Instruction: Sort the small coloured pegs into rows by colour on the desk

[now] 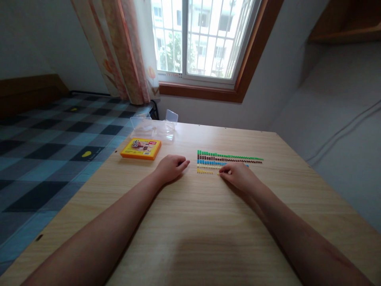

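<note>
Rows of tiny coloured pieces lie on the wooden table (190,238): a green row (229,155), a brown row (235,160), a blue row (210,163) and a short yellow row (204,171). My right hand (239,176) rests at the right end of the yellow row, fingers pinched together at the pieces; what they pinch is too small to name. My left hand (171,167) lies on the table left of the rows, fingers loosely curled, holding nothing visible.
An orange-yellow flat box (141,148) lies at the table's left. Behind it stands an open clear plastic case (154,127). A bed with a checked blue cover (44,151) adjoins the table on the left. A window (205,39) and a curtain (119,47) are behind.
</note>
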Demonstrator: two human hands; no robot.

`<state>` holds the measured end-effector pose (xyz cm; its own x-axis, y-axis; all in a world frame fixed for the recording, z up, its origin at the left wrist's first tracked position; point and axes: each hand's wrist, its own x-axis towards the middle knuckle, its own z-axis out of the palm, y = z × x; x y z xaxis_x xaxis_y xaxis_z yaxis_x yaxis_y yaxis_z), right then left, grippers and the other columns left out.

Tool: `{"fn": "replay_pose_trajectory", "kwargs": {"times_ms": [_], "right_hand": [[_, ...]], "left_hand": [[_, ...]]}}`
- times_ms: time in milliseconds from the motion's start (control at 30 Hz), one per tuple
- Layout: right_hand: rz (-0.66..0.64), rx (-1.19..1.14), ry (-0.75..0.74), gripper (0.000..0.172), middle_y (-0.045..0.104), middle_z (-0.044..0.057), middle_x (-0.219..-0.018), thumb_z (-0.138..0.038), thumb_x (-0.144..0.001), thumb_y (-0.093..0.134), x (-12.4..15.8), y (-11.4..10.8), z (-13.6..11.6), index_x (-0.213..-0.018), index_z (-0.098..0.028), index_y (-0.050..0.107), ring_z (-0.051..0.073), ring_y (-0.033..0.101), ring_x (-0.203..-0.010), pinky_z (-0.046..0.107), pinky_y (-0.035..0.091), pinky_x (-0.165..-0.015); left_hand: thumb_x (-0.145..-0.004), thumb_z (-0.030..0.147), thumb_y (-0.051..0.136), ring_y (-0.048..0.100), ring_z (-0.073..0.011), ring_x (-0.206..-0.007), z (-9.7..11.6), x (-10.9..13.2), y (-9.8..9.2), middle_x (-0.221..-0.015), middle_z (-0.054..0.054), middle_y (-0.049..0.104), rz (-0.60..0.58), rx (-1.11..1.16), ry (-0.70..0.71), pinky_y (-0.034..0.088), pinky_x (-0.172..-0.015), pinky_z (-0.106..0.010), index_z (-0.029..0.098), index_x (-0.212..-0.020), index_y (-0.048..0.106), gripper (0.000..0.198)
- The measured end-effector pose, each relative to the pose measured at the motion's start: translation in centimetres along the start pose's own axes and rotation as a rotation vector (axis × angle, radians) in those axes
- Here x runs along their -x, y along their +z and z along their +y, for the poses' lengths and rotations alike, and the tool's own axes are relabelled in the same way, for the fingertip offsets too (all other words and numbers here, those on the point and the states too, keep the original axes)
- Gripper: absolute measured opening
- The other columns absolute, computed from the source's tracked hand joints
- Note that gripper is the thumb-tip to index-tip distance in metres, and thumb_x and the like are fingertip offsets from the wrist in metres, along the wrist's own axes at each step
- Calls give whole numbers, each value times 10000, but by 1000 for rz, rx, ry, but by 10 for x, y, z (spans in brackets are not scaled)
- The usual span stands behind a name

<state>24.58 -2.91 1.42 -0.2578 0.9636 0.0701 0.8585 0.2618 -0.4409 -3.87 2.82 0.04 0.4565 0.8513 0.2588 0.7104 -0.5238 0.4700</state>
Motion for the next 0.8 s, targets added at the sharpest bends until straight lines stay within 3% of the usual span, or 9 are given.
{"fn": "replay_pose_trajectory", "kwargs": {"times_ms": [367,800], "right_hand": [[49,21,-63,178,776,50,-919,-199,-882,621,-5,15,1,-890,-209,799,206,684,-877,287,464,-786],[96,-7,-28,168,778,52,-951,-216,-892,633,-6,22,-4,-927,-217,797,211,689,-896,293,472,-814]], "left_hand": [[-925,433,476,359,-142,-541,-1,1,1,-487,25,393,10,9,3,206,-570,-311,198,-534,446,457],[-927,442,476,367,-140,-540,-2,0,1,-512,21,418,6,10,-3,210,-579,-311,198,-538,435,460]]}}
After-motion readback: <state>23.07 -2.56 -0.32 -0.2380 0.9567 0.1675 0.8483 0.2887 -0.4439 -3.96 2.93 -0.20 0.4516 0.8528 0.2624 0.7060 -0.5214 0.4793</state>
